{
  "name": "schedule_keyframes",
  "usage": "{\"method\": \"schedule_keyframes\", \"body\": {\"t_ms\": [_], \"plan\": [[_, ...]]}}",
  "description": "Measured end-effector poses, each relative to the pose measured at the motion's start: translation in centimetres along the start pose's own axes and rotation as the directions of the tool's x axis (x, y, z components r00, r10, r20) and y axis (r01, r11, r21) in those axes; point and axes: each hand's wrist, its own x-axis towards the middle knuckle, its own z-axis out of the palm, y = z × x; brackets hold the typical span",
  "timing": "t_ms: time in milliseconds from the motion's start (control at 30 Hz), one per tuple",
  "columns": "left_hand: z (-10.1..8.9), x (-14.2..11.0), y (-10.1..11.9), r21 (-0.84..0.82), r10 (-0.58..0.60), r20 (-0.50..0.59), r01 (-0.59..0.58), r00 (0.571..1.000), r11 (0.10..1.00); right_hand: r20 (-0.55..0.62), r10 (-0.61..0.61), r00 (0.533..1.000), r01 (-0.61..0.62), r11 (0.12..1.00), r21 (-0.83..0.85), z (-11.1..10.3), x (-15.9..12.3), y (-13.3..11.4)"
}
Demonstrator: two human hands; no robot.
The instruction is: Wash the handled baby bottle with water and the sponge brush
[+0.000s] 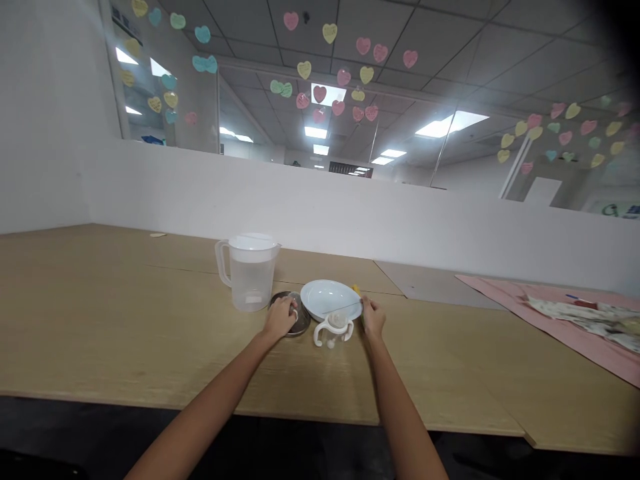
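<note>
My left hand (281, 319) is over a round dark metal dish (301, 328), its fingers curled round something small and partly white that I cannot make out. A clear rounded thing (295, 298) shows just behind these fingers. Beside the right rim of a white plate (327, 291), my right hand (373, 317) has its fingers pressed together. What they pinch is unclear; a thin line runs from them across the plate, and a bit of yellow (356, 289) shows behind. Between the hands, in front of the plate, is a clear cup with two white handles (334, 327).
A translucent pitcher (253, 277) with a handle stands behind my left hand. At the right, a pink cloth (493, 297) bears crumpled patterned fabric (595, 317). The wooden table (125, 327) meets a white wall, with windows above it. A small flat piece (158, 235) lies far left.
</note>
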Motion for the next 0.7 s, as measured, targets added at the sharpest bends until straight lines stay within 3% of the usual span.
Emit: {"method": "schedule_keyframes", "body": {"t_ms": [133, 300, 400, 467, 567, 600, 700], "plan": [[-0.1, -0.1, 0.0, 0.034, -0.013, 0.012, 0.013, 1.0, 0.999, -0.018, 0.011, 1.0, -0.011, 1.0, -0.01, -0.1, 0.0, 0.2], [-0.9, 0.0, 0.3, -0.061, -0.017, -0.189, 0.006, 0.982, 0.998, -0.13, 0.047, 0.99, -0.051, 0.998, -0.025, -0.1, 0.5, 0.9], [-1.3, -0.2, 0.9, -0.134, 0.016, -0.296, -0.058, 0.955, 0.989, -0.254, 0.019, 0.967, -0.023, 1.0, -0.012, -0.3, 0.4, 0.0], [-1.4, -0.4, 1.3, -0.155, 0.058, -0.341, -0.116, 0.938, 0.981, -0.344, -0.122, 0.931, 0.126, 0.992, -0.012, -0.6, -0.1, -1.4], [-1.3, -0.6, 1.8, -0.15, 0.128, -0.384, -0.199, 0.914, 0.969, -0.389, -0.413, 0.823, 0.43, 0.901, -0.047, -1.1, -1.5, -4.0], [-1.3, -0.7, 1.9, -0.145, 0.155, -0.401, -0.229, 0.903, 0.963, -0.352, -0.492, 0.796, 0.505, 0.861, -0.061, -1.2, -2.1, -4.7], [-1.0, -0.9, 2.5, -0.129, 0.225, -0.459, -0.316, 0.859, 0.94, -0.089, -0.696, 0.712, 0.694, 0.718, -0.056, -1.1, -3.8, -5.8]]}}
